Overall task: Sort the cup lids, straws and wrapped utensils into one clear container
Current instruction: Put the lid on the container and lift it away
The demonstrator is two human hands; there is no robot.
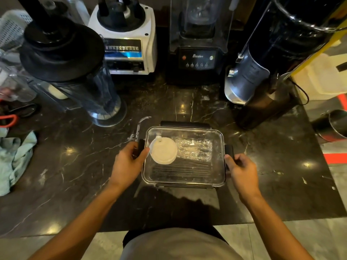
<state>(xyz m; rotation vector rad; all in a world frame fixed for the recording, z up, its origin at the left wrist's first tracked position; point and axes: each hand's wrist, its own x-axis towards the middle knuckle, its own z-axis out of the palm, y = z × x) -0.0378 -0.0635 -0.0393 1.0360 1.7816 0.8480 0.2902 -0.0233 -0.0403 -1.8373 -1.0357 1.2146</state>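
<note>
Bare forearms, no sleeves; light grey top (180, 244) at bottom edge.

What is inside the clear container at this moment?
Through the clear container, apparently lidded: a white cup lid at left, wrapped utensils beside it, dark straws lying lengthwise. Anything under the cup lid is hidden.

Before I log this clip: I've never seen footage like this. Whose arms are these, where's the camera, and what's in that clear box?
No machine here: a person wears a camera on the head, looking down at their own two bare hands. On a dark counter sits a clear container with its lid on. Inside are a white cup lid, dark straws and a wrapped bundle, probably utensils. The left hand and right hand each grip a black side latch. Behind stand blenders; a green cloth lies far left.
</note>
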